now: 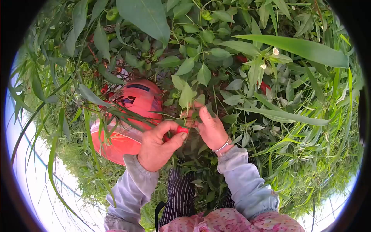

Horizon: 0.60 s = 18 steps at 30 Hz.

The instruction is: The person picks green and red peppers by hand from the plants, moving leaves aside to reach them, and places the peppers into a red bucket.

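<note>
A red chili pepper (181, 130) is pinched between the thumb and forefinger of my left hand (157, 147), with more red showing under the fingers. Just to the right, my right hand (211, 131) reaches in among the pepper plant's leaves (187, 96). Its thumb is up and apart from the fingers, which lie behind a thin stem and are partly hidden by foliage. Left of my left hand, a red plastic bucket (148, 101) leans tilted in the grass, its mouth facing me and grass blades crossing it.
Dense pepper foliage (166, 58) fills the space ahead, with green peppers (112, 14) and a red pepper (265, 88) hanging in it. A long grass blade (301, 51) arches over the right side. Tall grass (301, 154) stands around my legs.
</note>
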Each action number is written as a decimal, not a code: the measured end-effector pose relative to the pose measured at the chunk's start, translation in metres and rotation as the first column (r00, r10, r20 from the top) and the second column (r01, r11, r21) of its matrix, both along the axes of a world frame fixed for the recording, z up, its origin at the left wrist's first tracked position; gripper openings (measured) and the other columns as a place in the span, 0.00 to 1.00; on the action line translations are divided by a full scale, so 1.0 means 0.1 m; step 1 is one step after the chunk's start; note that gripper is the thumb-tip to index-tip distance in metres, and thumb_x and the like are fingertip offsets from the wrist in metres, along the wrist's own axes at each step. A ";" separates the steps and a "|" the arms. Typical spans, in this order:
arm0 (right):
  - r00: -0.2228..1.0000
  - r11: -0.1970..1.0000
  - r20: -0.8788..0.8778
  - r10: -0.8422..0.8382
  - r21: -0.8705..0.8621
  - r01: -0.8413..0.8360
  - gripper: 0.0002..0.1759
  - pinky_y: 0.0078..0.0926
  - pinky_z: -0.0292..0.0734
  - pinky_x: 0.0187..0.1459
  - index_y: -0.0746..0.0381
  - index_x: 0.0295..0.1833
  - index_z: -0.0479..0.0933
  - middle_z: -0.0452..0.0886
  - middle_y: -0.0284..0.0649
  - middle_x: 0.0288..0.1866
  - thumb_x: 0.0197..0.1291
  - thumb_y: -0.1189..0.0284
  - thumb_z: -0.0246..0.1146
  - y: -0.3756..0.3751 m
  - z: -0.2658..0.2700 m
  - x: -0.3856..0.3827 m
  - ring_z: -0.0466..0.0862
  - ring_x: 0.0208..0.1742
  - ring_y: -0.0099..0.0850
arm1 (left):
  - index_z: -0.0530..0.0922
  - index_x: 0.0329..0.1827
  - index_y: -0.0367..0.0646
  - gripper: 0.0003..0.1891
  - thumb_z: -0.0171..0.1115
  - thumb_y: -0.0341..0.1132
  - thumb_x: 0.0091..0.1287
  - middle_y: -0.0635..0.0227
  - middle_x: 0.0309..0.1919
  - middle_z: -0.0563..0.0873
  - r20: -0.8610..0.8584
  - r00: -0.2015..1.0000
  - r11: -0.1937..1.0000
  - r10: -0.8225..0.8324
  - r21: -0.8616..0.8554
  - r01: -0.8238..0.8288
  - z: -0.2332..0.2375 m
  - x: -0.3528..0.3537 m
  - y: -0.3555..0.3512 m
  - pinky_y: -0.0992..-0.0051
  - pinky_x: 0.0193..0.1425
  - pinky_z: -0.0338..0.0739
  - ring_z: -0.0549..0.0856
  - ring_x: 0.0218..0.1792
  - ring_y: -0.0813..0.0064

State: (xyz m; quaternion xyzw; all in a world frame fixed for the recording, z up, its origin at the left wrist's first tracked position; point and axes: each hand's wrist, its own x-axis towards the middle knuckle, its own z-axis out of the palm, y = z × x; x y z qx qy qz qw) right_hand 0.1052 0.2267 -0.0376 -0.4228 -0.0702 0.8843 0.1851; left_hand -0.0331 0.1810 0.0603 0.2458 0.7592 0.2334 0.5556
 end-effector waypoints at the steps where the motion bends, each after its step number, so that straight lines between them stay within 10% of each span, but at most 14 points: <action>1: 0.999 0.999 -0.011 -0.036 0.000 0.036 0.26 0.29 0.72 0.49 0.64 0.58 0.67 0.79 0.37 0.42 0.67 0.54 0.52 -0.02 0.01 -0.01 0.78 0.43 0.28 | 0.79 0.37 0.40 0.07 0.66 0.31 0.58 0.72 0.23 0.81 -0.083 0.995 0.997 -0.059 0.036 0.062 -0.05 0.06 0.04 0.80 0.27 0.70 0.76 0.23 0.86; 5: 0.982 0.981 0.178 0.063 0.168 -0.093 0.20 0.23 0.74 0.45 0.65 0.56 0.72 0.80 0.36 0.42 0.62 0.66 0.61 -0.13 -0.11 0.01 0.79 0.41 0.25 | 0.79 0.33 0.40 0.08 0.65 0.35 0.56 0.65 0.23 0.81 -0.305 0.827 0.872 -0.472 -0.024 0.488 -0.18 0.24 0.00 0.75 0.27 0.73 0.80 0.22 0.74; 14: 0.880 0.910 0.380 0.285 0.180 -0.373 0.14 0.19 0.72 0.33 0.61 0.52 0.76 0.78 0.30 0.34 0.63 0.69 0.61 -0.06 -0.13 -0.03 0.74 0.31 0.18 | 0.78 0.33 0.43 0.08 0.64 0.36 0.54 0.61 0.26 0.81 -0.486 0.648 0.755 -0.586 -0.036 0.655 -0.15 0.15 -0.01 0.64 0.29 0.76 0.82 0.26 0.59; 18: 0.978 0.980 0.112 0.177 0.068 -0.185 0.15 0.19 0.72 0.34 0.63 0.53 0.75 0.78 0.30 0.34 0.61 0.71 0.62 0.01 -0.05 0.06 0.74 0.32 0.18 | 0.77 0.33 0.43 0.08 0.65 0.35 0.53 0.60 0.26 0.81 -0.451 0.679 0.757 -0.579 0.011 0.653 -0.15 0.15 -0.03 0.63 0.28 0.75 0.81 0.25 0.59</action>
